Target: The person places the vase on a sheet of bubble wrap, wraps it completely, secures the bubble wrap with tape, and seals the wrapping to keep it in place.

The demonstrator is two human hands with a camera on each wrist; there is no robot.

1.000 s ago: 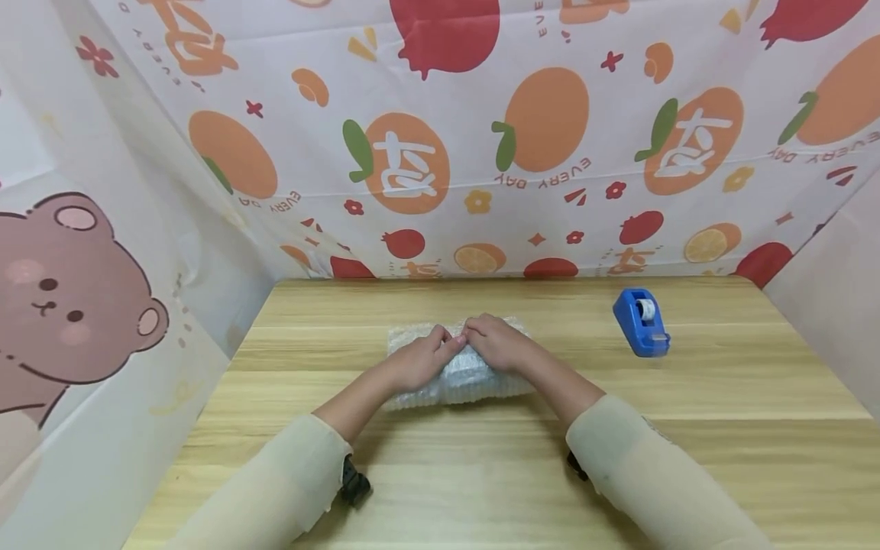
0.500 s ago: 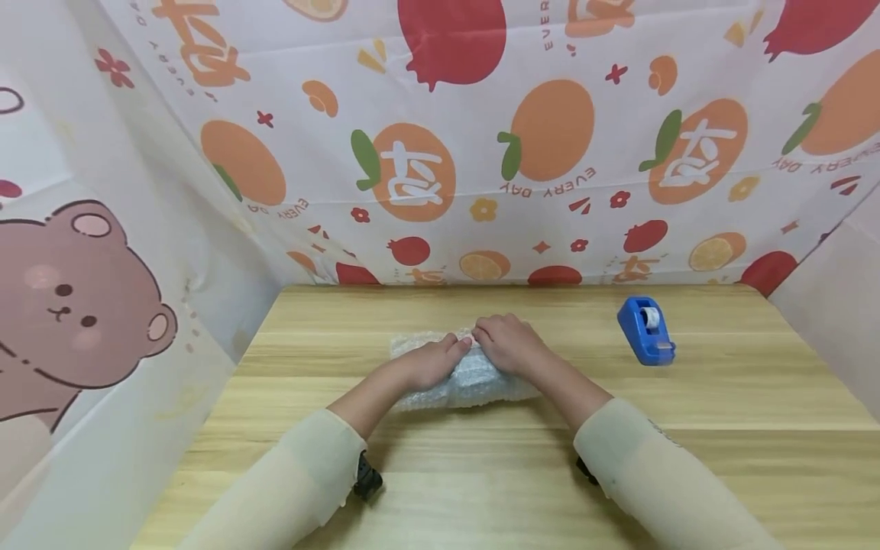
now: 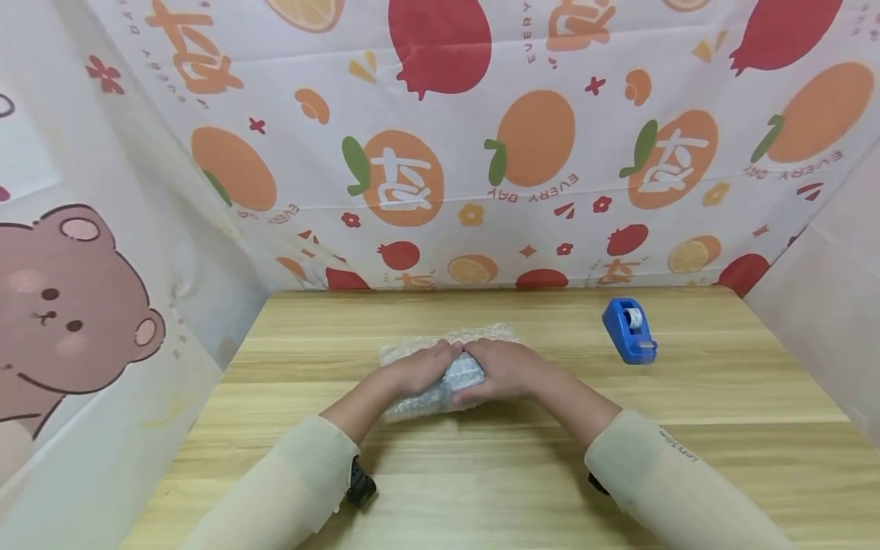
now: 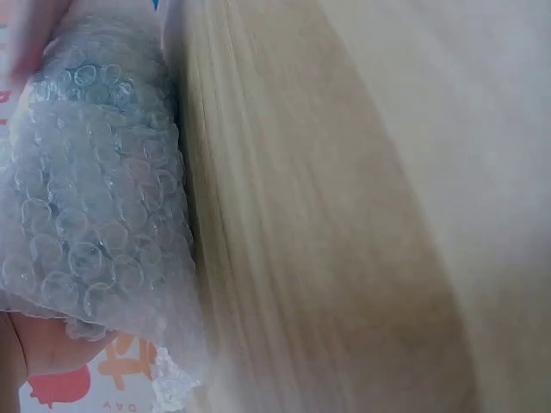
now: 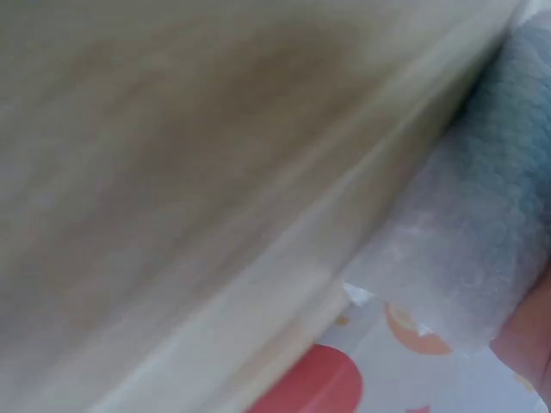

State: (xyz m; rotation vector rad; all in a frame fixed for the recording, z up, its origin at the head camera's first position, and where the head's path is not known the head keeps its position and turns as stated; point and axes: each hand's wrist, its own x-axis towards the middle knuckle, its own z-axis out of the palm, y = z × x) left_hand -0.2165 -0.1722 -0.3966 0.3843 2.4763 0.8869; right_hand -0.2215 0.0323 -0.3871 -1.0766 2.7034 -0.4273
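A bundle wrapped in clear bubble wrap lies on the wooden table, with a loose layer of wrap spreading behind it. What is inside is hidden by the wrap. My left hand holds it from above on its left half. Beside it, my right hand grips the right half, thumb on the near side and fingers over the top. The two hands meet at the upper middle of the bundle. In the left wrist view the bubble wrap fills the left side, and part of my left hand shows below it.
A blue tape dispenser with a roll of clear tape stands at the back right of the wooden table. Behind the table hangs a fruit-printed cloth, and a bear-printed cloth hangs at the left.
My right hand has shifted over the bundle, and its thumb now lies along the near side. My left hand has flattened somewhat over the top. The tape dispenser stays on the table.
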